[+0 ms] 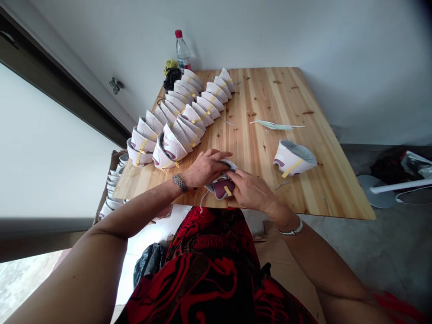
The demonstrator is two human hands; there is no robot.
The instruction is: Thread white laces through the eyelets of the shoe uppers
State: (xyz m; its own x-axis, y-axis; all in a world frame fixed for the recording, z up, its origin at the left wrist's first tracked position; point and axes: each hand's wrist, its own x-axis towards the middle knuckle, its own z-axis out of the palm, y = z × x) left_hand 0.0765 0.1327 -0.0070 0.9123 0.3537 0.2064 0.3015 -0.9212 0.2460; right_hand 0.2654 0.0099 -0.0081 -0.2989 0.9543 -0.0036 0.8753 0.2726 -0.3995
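Observation:
Both my hands grip one white shoe upper with a maroon patch and a yellow strip (223, 186) at the near edge of the wooden table (280, 94). My left hand (205, 167) is closed over its top and left side. My right hand (250, 191) pinches its right side, fingers curled. Another single upper (294, 158) lies to the right of my hands. Two long rows of several matching uppers (182, 121) run from the left front toward the back.
A flat thin cut piece (275, 125) lies mid-table. A red-capped water bottle (182, 51) and a dark bundle (171, 76) stand at the back left. More uppers sit in a box (113, 180) beside the table's left edge. A white fan base (380, 191) rests on the floor at right.

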